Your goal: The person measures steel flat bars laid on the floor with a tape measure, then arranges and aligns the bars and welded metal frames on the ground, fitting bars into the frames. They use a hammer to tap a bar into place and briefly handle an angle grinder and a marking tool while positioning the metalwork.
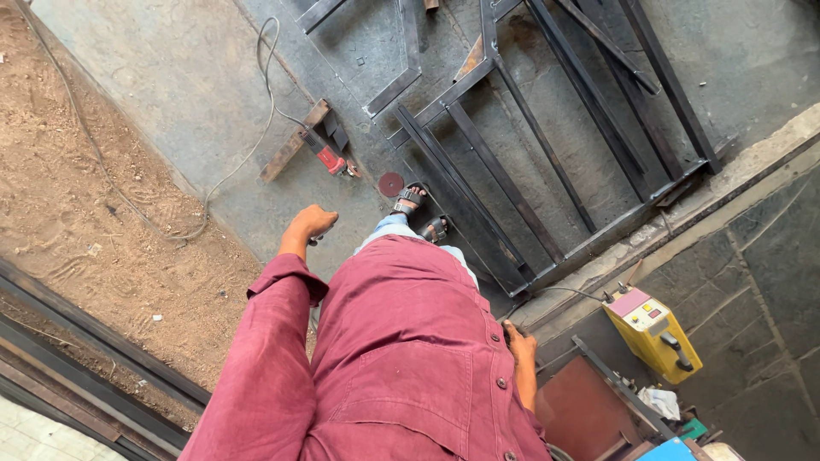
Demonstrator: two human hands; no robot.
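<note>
Head view: the person's left hand (309,224) hangs loosely curled, its grip too small to read, above the grey concrete floor (196,94), nearest the red angle grinder (329,158). The right hand (518,346), partly hidden beside the maroon shirt (401,350), cannot be read either.

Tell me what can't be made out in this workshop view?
- Left hand: fist closed, head view; whether it holds anything is too small to tell.
- Right hand: partly hidden behind the maroon button shirt; grip unclear.
- Black welded steel frame: cut off by the top edge.
</note>
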